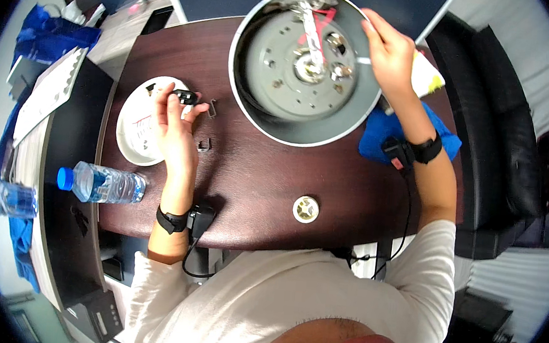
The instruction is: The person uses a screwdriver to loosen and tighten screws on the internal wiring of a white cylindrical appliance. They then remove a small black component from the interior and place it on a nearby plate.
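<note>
With my right hand (390,56) I grip the right rim of a large round grey metal housing (281,84), which looks like a light fixture. Its open side faces me, showing holes, shiny fittings, a silver strip and a red wire or ribbon (330,19). My left hand (177,124) is closed around a small black part (184,97), whose exact kind I cannot make out. That hand is over the right side of a white dish (124,133) containing small pieces. Beside it on the table lie a small metal bracket (212,108) and another small dark clip (205,144).
A water bottle with a blue cap (109,184) lies at the left edge of the brown table (252,202). A small round white piece (306,209) sits near the front. Blue cloth (372,135) and a white-yellow packet (426,75) are on the right. A black sofa (487,125) stands beyond.
</note>
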`<state>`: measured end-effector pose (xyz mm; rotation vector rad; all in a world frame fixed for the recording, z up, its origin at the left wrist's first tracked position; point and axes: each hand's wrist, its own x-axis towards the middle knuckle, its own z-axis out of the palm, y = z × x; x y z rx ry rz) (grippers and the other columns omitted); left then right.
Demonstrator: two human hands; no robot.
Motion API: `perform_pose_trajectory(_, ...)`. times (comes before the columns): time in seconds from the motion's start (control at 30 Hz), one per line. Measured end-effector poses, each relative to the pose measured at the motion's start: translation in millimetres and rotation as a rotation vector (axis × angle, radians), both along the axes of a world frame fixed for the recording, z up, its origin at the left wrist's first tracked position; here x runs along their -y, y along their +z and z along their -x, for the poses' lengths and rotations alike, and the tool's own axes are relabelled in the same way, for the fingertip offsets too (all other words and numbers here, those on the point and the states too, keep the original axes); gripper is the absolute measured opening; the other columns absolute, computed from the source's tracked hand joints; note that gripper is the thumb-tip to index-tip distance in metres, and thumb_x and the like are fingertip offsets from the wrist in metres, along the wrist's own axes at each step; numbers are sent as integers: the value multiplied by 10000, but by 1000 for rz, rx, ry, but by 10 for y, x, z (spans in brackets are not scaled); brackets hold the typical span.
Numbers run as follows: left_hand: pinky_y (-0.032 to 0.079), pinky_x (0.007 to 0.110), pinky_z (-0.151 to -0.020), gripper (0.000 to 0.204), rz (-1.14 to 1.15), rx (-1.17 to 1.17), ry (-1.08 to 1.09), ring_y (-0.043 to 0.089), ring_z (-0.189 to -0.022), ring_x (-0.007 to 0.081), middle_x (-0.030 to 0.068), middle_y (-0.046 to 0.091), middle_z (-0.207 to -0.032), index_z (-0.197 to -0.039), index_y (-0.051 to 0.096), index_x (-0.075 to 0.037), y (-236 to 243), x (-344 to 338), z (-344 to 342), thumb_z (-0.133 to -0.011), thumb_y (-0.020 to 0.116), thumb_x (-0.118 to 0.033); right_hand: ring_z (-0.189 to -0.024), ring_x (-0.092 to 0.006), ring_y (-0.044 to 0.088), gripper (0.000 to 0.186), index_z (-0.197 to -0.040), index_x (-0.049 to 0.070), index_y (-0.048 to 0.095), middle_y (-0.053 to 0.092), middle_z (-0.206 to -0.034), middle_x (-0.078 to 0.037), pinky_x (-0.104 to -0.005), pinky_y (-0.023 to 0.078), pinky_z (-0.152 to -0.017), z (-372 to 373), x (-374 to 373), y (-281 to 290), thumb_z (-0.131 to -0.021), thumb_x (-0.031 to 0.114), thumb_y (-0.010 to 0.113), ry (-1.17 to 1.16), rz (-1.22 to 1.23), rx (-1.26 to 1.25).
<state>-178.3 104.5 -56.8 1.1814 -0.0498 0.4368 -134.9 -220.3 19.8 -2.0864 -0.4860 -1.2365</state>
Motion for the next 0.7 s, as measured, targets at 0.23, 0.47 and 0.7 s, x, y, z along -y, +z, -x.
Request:
perform_pose_trajectory(0.23, 556, 322, -700, 272, -56, -8, -24, 604, -887, 206, 108, 535, -1079, -1207, 485, 2, 0, -4, 54, -974, 442, -133, -702, -228, 676, 171, -1010, -21, 643, 671, -838, -172, -274, 499, -609, 86, -84, 100, -842, -11, 609, -32, 151, 64)
perform_pose_trajectory(0.47, 558, 321, -707, 273, -88, -20, -13, 610, -880, 208, 105, 526, -1071, -1203, 484, 8, -22, -56, 41, -970, 447, -127, -724, -241, 683, 186, -996, -27, 645, 675, -833, -164, -295, 517, -630, 65, -214, 114, -812, -47, 619, -121, 278, 129)
perform_pose_trajectory(0.7, 554, 285, -699, 262, -48, 0, -63, 602, -849, 159, 93, 553, -970, -1175, 499, 16, 80, 45, 143, -961, 484, -134, -852, -274, 686, 224, -1024, -78, 620, 676, -965, -202, -293, 520, -747, 246, -326, 24, -805, -105, 581, 71, 460, 248)
